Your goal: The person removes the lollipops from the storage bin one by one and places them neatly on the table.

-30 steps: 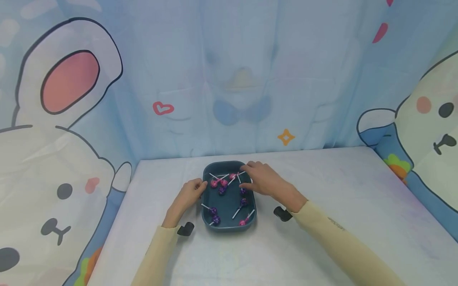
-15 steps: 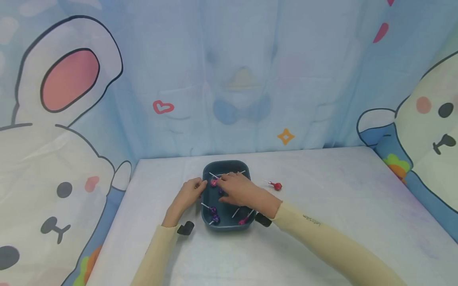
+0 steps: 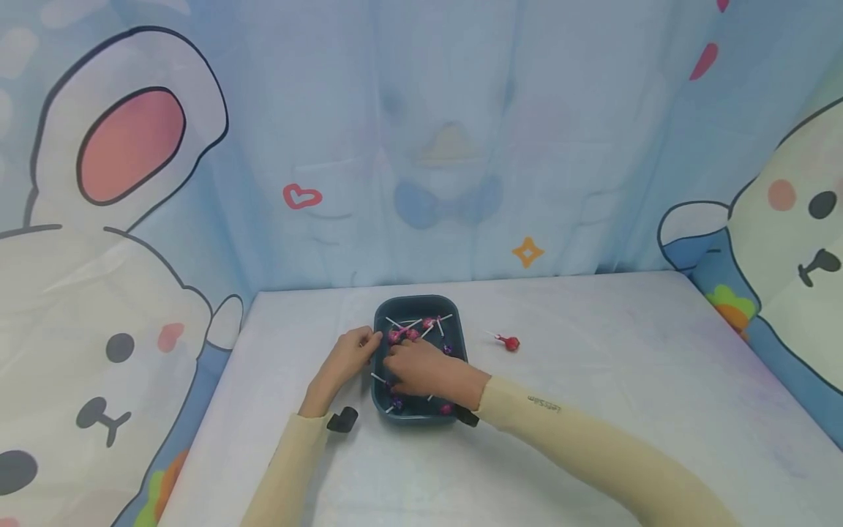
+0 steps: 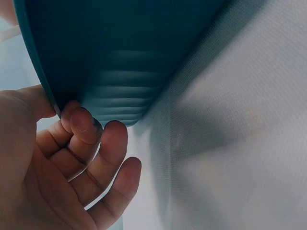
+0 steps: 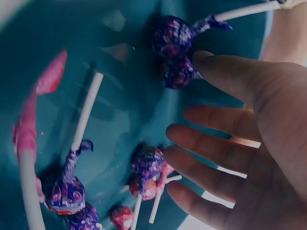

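Rounded teal tray (image 3: 413,420) w/ purple/pink lollies (image 5: 172,37) | L rim was pinched by L hand (image 3: 349,353) | R hand (image 3: 421,369) was held inside, fingers extended | red lolly (image 3: 511,342) seen R, table (image 3: 626,366)

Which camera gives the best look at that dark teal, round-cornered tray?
The head view: it shows nearly the whole tray, though the right hand hides part of it. The left wrist view shows one outer wall, gripped by the left hand; the right wrist view, part of the inside, with purple- and pink-wrapped lollipops.
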{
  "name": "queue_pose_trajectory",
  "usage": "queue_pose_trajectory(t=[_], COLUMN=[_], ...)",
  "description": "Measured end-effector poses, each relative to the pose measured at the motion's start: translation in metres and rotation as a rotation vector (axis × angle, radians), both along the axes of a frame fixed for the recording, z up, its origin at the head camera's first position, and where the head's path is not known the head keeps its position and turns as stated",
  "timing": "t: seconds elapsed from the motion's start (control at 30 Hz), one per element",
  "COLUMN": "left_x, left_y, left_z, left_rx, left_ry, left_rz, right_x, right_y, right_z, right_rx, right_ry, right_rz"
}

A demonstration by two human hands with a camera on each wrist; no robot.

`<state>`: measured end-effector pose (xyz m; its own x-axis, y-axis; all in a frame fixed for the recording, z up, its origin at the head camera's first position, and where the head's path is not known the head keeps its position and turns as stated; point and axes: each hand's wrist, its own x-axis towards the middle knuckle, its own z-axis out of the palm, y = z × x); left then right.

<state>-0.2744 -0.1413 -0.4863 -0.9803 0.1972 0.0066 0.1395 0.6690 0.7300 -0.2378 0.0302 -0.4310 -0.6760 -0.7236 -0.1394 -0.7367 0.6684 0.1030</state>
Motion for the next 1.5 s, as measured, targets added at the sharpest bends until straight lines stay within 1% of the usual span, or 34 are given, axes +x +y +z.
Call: queue_pose_trajectory(t=[0.13, 0.27, 0.43, 0.57, 0.77, 1.0, 1.2, 1.5], left_x=[0.000, 0.001, 0.002, 0.003, 0.003, 0.003, 0.003, 0.002], left_y=[0.001, 0.001, 0.001, 0.002, 0.002, 0.002, 0.001, 0.002], left_z=[0.000, 0.001, 0.002, 0.003, 0.003, 0.003, 0.001, 0.000], left_rx=[0.009, 0.009, 0.012, 0.015, 0.011, 0.007, 0.017, 0.032], left_ry=[-0.012, -0.023, -0.026, -0.031, -0.033, -0.027, -0.022, -0.020], left_rz=[0.010, 0.014, 0.022, 0.025, 0.026, 0.022, 0.026, 0.027], right_x=[0.002, 0.003, 0.005, 0.005, 0.005, 0.001, -0.003, -0.004], right_y=[-0.003, -0.006, -0.008, -0.008, -0.008, -0.002, 0.006, 0.020], right_z=[-0.003, -0.009, -0.013, -0.016, -0.018, -0.019, -0.014, 0.001], right_rx=[-0.020, -0.015, 0.038, 0.057, 0.054, 0.034, 0.009, -0.060], right_ry=[-0.036, -0.040, -0.011, 0.015, 0.040, 0.035, 0.020, -0.004], right_rz=[-0.004, -0.008, -0.003, -0.007, -0.001, -0.003, -0.023, -0.044])
